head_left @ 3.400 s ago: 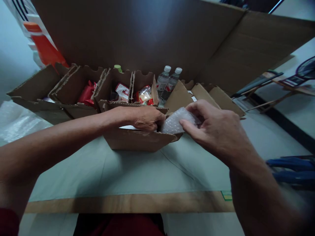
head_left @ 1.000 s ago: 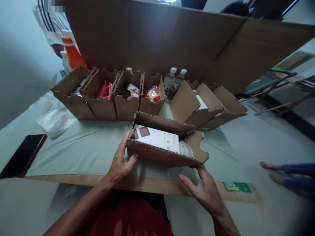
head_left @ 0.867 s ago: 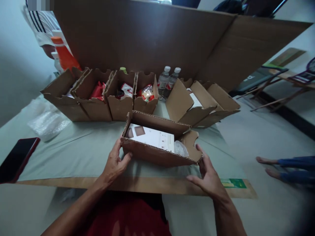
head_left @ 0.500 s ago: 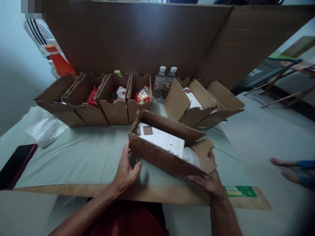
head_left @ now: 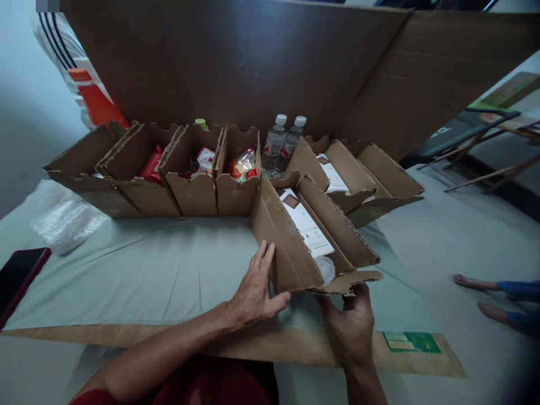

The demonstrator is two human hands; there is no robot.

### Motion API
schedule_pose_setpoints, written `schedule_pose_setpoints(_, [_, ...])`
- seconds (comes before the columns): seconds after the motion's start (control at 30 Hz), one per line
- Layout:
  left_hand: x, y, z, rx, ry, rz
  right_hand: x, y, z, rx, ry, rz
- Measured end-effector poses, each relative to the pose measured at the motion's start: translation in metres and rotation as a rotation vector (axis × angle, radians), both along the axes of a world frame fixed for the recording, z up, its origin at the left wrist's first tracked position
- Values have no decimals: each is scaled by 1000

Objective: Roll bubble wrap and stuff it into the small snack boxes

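Observation:
An open-topped cardboard box (head_left: 287, 247) stands at a slant in front of me, its near end toward my body. Inside it lie a white printed carton (head_left: 310, 228) and, nearer to me, a round clear plastic item (head_left: 325, 270). My left hand (head_left: 258, 289) rests its stretched fingers against the box's left wall, thumb spread apart. Gripping the near end from below is my right hand (head_left: 353, 323); some of its fingers are hidden under the cardboard flap.
Several cardboard bins (head_left: 194, 194) with packaged goods line the back left; two more bins (head_left: 363, 194) stand at right. Between them are two water bottles (head_left: 274, 145). Bubble wrap (head_left: 63, 216) and a phone (head_left: 21, 275) lie at left. A person's feet (head_left: 472, 282) show at right.
The box has swung round from crosswise to pointing away from me, its far end now against the back bins. My left hand has shifted right along its side.

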State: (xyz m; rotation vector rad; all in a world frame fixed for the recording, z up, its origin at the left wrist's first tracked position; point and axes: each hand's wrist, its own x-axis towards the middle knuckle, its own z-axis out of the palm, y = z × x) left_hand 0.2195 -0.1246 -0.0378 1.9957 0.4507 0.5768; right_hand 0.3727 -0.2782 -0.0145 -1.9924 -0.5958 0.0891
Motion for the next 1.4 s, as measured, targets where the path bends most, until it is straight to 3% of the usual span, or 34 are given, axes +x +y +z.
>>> schedule_pose_setpoints(0.17, [5, -1, -1, 45, -27, -24, 9, -3, -1, -40, -107, 0])
schedule_pose_setpoints(0.3, [9, 8, -3, 67, -66, 63, 16, 17, 4, -35, -207, 90])
schedule_pose_setpoints(0.47, [21, 39, 5, 161, -117, 142, 42, 58, 15, -74, -433, 140])
schedule_pose_setpoints(0.63, [44, 77, 20, 219, 46, 332, 58, 90, 24, -136, -476, 116])
schedule_pose_setpoints(0.8, [67, 109, 24, 191, 123, 451, 51, 103, 26, 5, -298, 356])
schedule_pose_setpoints(0.93, [72, 120, 22, 161, 140, 483, 54, 109, 18, -103, -282, 529])
schedule_pose_setpoints(1.07, [43, 112, 24, 158, 90, 443, 52, 107, 19, -171, -337, 593])
schedule_pose_setpoints(1.2, [-19, 83, 27, 169, 16, 364, 23, 123, 49, -155, -295, 675])
schedule_pose_setpoints(1.3, [-64, 59, 28, 190, -61, 306, -5, 166, 79, -111, -345, 702])
schedule_pose_setpoints(1.4, [-98, 47, 28, 185, -84, 310, -23, 221, 100, -259, -504, 655])
